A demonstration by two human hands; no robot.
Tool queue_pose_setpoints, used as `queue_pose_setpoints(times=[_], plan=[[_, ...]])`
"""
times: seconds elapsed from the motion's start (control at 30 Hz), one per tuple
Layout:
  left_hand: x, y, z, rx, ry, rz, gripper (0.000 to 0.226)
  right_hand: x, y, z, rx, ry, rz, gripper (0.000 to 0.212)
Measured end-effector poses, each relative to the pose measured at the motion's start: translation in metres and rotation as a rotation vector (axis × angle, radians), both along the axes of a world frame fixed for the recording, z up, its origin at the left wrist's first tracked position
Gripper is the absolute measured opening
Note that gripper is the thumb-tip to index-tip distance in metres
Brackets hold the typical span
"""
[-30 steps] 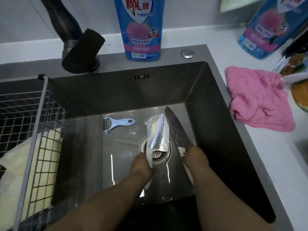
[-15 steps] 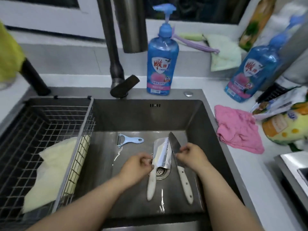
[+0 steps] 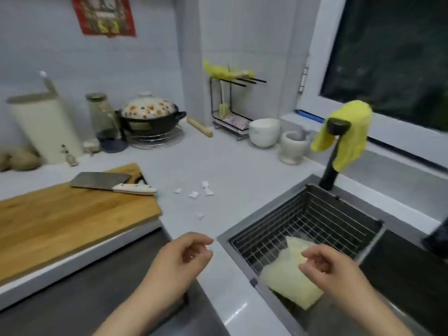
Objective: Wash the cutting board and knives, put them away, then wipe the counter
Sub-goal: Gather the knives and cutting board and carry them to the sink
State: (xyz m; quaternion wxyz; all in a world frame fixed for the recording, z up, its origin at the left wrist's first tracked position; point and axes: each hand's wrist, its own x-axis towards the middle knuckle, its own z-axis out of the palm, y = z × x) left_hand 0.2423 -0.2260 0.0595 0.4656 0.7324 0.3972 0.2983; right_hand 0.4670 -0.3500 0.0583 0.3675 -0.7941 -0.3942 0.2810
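A wooden cutting board (image 3: 60,221) lies on the white counter (image 3: 218,170) at the left, overhanging its front edge. On the board's far end rests a cleaver (image 3: 109,184) with a white handle. My left hand (image 3: 184,255) hovers empty over the counter's front corner, fingers loosely curled. My right hand (image 3: 332,265) hovers empty over the wire sink basket (image 3: 315,226), fingers loosely curled, above a pale yellow cloth (image 3: 288,277) lying in it. The knives left in the sink are out of view.
Several small white scraps (image 3: 194,194) lie on the counter between board and sink. A yellow cloth (image 3: 349,134) hangs over the black tap. At the back stand a mortar (image 3: 294,146), a white bowl (image 3: 264,132), a rack, a rolling pin (image 3: 200,127), a lidded pot (image 3: 150,117) and a cream canister (image 3: 46,127).
My hands let go of the two knives in the sink and lifted out empty. My view swung left, from the sink basin to the counter and cutting board.
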Motion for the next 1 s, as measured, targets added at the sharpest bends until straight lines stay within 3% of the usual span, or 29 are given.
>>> queue_pose_setpoints(times=[0.13,0.27,0.37,0.5,0.67,0.77,1.0], plan=[[-0.107,0.058,-0.012,0.067,0.064,0.341,0.023,-0.056,0.076,0.003,-0.068,-0.081,0.177,0.016],[-0.192,0.115,-0.031,0.174,0.189,0.555,0.031,-0.124,0.173,-0.005,-0.069,-0.169,0.303,0.023],[-0.230,0.152,-0.053,0.251,0.340,0.604,0.010,-0.173,0.248,-0.016,-0.079,-0.245,0.400,0.008],[-0.246,0.194,-0.082,0.455,0.492,0.463,0.032,-0.215,0.328,-0.028,-0.042,-0.387,0.420,0.035],[-0.241,0.211,-0.102,0.634,0.480,0.310,0.024,-0.233,0.384,-0.031,-0.138,-0.739,0.486,0.050],[-0.242,0.211,-0.106,0.690,0.493,0.311,0.025,-0.238,0.399,-0.035,-0.242,-0.840,0.577,0.048],[-0.244,0.214,-0.113,0.665,0.492,0.309,0.026,-0.242,0.415,-0.033,-0.400,-0.825,0.676,0.040]])
